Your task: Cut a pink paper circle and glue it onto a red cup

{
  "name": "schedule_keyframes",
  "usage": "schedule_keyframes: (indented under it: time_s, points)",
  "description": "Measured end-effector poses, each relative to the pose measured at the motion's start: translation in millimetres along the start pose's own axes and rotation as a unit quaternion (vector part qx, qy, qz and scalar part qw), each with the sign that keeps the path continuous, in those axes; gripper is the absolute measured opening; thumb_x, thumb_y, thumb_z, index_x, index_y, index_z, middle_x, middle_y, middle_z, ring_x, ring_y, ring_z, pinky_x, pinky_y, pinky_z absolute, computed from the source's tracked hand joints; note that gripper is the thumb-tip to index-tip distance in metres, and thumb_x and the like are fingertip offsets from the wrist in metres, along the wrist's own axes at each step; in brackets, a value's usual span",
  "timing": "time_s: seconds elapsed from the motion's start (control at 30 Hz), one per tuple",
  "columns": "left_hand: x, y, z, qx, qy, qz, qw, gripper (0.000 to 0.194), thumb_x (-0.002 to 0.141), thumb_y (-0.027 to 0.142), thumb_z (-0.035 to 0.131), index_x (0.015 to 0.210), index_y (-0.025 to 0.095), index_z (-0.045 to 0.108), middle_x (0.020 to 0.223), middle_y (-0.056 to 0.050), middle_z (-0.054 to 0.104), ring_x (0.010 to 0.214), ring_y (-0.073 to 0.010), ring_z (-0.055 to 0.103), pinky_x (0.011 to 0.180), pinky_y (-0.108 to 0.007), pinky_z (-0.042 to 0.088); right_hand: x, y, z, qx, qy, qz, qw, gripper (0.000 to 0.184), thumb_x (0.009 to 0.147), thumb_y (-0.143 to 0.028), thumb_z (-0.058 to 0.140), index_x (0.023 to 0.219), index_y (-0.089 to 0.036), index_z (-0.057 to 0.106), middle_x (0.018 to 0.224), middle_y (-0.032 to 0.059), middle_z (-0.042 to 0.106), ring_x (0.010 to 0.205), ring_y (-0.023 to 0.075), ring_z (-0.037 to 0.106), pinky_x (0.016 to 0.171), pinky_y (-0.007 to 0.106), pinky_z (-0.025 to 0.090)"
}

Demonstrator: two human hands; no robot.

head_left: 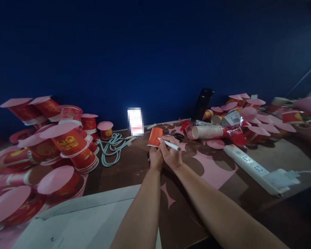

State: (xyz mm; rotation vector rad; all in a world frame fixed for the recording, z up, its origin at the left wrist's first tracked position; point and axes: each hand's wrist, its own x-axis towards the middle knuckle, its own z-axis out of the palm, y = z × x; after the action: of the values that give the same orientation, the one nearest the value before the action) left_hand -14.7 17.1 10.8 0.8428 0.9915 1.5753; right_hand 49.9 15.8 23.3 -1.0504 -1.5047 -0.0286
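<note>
My left hand point(156, 157) is closed around the lower part of an orange-red paper cup point(154, 136), which it holds above the brown table point(124, 178). A white marker pen point(172, 145) is gripped in my right hand point(173, 155). Its tip points left and lies against or very near the cup's side; I cannot tell if it touches. Just behind my right hand are the black handles of scissors point(180, 136), partly hidden. Scraps of pink paper point(214, 169) with round cut-outs lie to the right of my hands.
Red cups point(69, 143) topped with pink discs are piled at left; more stand at right. A coiled cable point(111, 152), lit phone point(135, 121), sleeve of stacked cups point(207, 132), black bottle point(203, 103), power strip point(248, 164) and white sheet point(85, 218) surround me. Another person's hand point(304, 131) is at far right.
</note>
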Motion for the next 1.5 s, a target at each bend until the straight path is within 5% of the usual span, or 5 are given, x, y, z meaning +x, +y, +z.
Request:
schedule_keyframes:
  time_s: [0.73, 1.5]
  points:
    - [1.9, -2.3, -0.9, -0.012, -0.006, 0.015, 1.000, 0.031, 0.068, 0.039, 0.066, 0.083, 0.012, 0.067, 0.075, -0.005, 0.067, 0.072, -0.0169, 0.059, 0.070, -0.027, 0.045, 1.0, -0.6, -1.0, -0.025, 0.001, -0.003, 1.000, 0.010, 0.083, -0.027, 0.054, 0.078, -0.020, 0.059, 0.075, 0.0035, 0.064, 0.074, 0.0180, 0.059, 0.077, 0.035, 0.044]
    - [0.1, 0.4, -1.6, 0.032, 0.015, 0.019, 0.999, 0.035, 0.070, 0.038, 0.065, 0.093, 0.012, 0.069, 0.082, -0.006, 0.069, 0.078, -0.0191, 0.062, 0.072, -0.028, 0.046, 2.8, -1.2, -1.9, -0.018, 0.013, 0.013, 1.000, 0.011, 0.084, -0.027, 0.053, 0.079, -0.019, 0.059, 0.076, 0.0037, 0.064, 0.074, 0.0168, 0.059, 0.076, 0.033, 0.044]
